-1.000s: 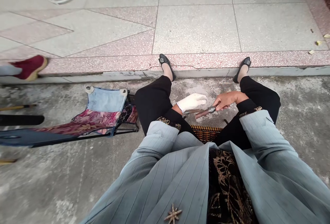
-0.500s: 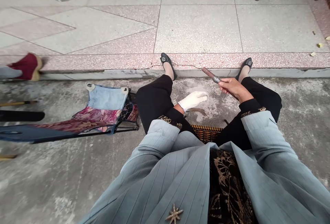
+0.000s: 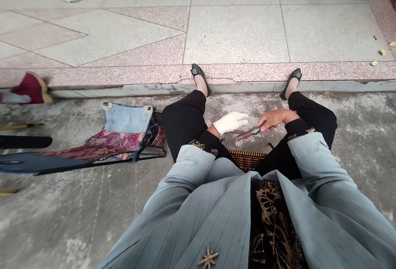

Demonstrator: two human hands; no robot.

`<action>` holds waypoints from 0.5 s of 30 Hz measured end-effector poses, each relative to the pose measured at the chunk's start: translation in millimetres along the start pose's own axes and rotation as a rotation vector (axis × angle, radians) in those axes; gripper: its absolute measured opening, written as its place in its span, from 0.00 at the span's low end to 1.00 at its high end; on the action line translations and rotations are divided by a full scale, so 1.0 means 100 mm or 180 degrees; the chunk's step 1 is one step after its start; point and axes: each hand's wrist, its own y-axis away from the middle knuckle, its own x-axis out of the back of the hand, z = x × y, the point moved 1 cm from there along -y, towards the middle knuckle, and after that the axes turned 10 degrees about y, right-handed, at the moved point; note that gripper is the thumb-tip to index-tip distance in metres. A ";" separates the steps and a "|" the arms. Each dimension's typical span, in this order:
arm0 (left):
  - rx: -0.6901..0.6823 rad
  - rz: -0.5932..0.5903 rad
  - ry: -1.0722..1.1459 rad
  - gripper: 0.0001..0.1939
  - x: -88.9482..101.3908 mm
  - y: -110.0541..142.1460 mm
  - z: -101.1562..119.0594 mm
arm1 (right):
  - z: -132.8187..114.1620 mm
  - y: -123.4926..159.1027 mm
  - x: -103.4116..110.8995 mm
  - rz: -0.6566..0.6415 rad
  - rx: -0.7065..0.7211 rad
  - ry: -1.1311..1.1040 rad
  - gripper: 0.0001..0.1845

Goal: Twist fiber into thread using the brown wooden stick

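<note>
A brown rod [image 3: 247, 134] with a silvery, ridged band is slanting from the right hand [image 3: 274, 119], its free end pointing leftward and lapward. A slim brownish stick [image 3: 237, 131] is showing alongside the gloved left hand [image 3: 232, 121], partly hidden, near that end.

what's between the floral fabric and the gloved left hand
In the head view: the black-trousered left leg, then some concrete beside the gloved hand.

No words, brands or numbers I can actually read here. Closest thing is a pale S-shaped emblem [image 3: 194, 71] on the pointed black shoe [image 3: 200, 72] up past the white-gloved left fingers [image 3: 242, 118], plus a similar pale emblem [image 3: 298, 75] on the matching black shoe [image 3: 292, 76] past the bare right fingers [image 3: 268, 127]. Too small to tell if they're letters.
</note>
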 end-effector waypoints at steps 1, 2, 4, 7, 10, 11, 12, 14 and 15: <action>-0.0013 0.0129 0.0224 0.19 0.02 0.00 0.00 | -0.02 0.05 0.01 0.0131 0.0301 -0.0229 0.21; 0.0017 0.0275 0.0425 0.19 0.05 -0.01 0.00 | -0.04 0.10 0.02 0.0471 0.0572 -0.0495 0.22; 0.0202 0.0553 0.0699 0.20 0.08 -0.01 0.01 | -0.07 0.19 0.06 0.1405 0.0948 -0.1166 0.23; 0.0372 0.0511 0.0718 0.19 0.08 -0.02 0.05 | -0.02 0.19 0.08 0.2561 0.1100 -0.2030 0.22; 0.0165 0.0204 0.0582 0.17 0.04 -0.03 0.08 | 0.09 0.07 0.10 0.2988 0.0722 -0.2047 0.21; 0.0131 0.0166 0.0537 0.17 0.02 -0.03 0.07 | 0.13 0.03 0.11 0.3046 0.0487 -0.1838 0.20; 0.0121 0.0142 0.0490 0.17 0.01 -0.03 0.06 | 0.16 -0.01 0.13 0.3088 0.0218 -0.1537 0.19; 0.0100 0.0099 0.0396 0.17 -0.01 -0.03 0.03 | 0.18 -0.06 0.15 0.3129 -0.0341 -0.0735 0.15; 0.0066 0.0066 0.0342 0.17 -0.02 -0.03 0.02 | 0.17 -0.07 0.16 0.3126 -0.0564 -0.0289 0.13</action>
